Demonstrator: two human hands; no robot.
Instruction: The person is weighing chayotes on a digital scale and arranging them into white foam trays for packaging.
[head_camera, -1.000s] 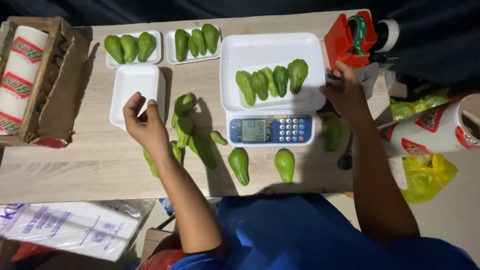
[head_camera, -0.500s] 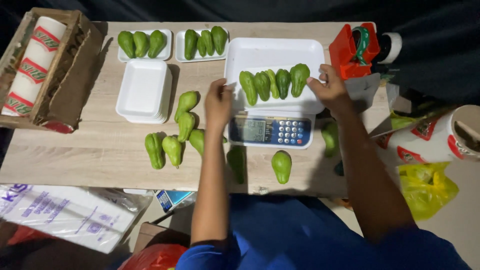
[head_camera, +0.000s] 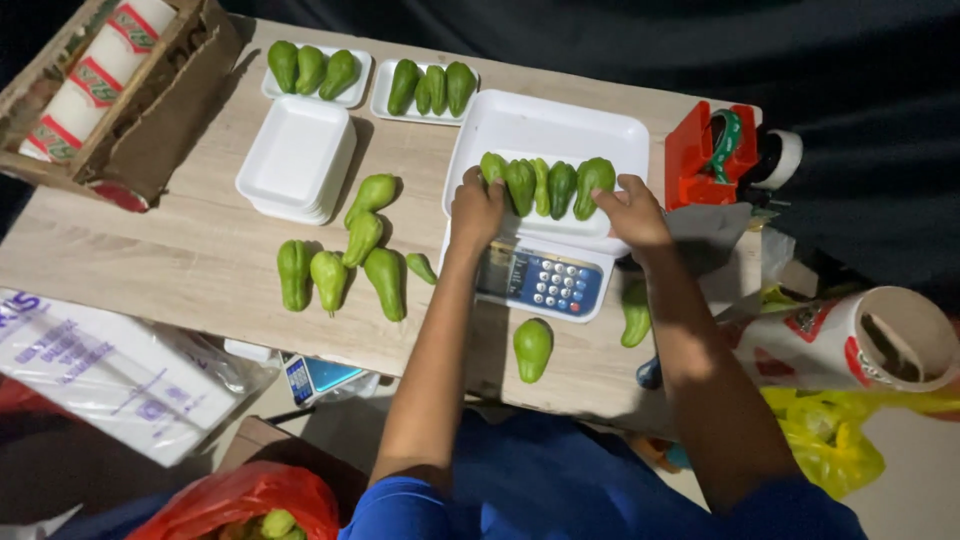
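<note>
We grip the light, flimsy foam tray (head_camera: 610, 228) at both ends: left hand (head_camera: 476, 210), right hand (head_camera: 632, 212), fingers clamped on its rim; gourds (head_camera: 545, 185) could roll.

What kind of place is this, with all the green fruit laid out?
Probably a small produce-packing stall: a weighing scale bearing a white tray, green fruits loose on the wooden table, and a red tape dispenser.

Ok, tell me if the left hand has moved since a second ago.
Yes. The left hand went from beside the stack of empty white trays rightward to the green fruits on the scale.
</note>
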